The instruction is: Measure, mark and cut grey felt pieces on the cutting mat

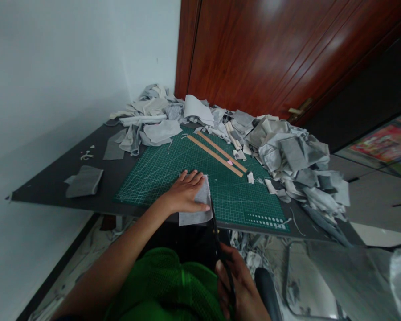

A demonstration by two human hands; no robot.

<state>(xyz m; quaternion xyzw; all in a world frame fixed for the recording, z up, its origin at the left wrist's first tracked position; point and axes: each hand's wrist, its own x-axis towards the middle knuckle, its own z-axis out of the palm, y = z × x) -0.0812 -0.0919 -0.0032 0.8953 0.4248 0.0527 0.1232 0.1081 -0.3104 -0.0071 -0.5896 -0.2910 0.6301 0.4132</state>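
Note:
My left hand lies flat with fingers stretched over a light grey piece of cloth. The cloth rests on a green cutting mat, and its near end hangs a little past the table edge. My right hand is wrapped round the handles of dark scissors below the table edge. Their blades point up along the right side of the cloth, close to my left thumb. Whether the blades are parted is too dark to tell.
Two wooden strips lie on the mat. Heaped grey cloth scraps cover the right and back of the table. A folded grey cloth sits at left. A wooden door and white wall stand behind; a chair is lower right.

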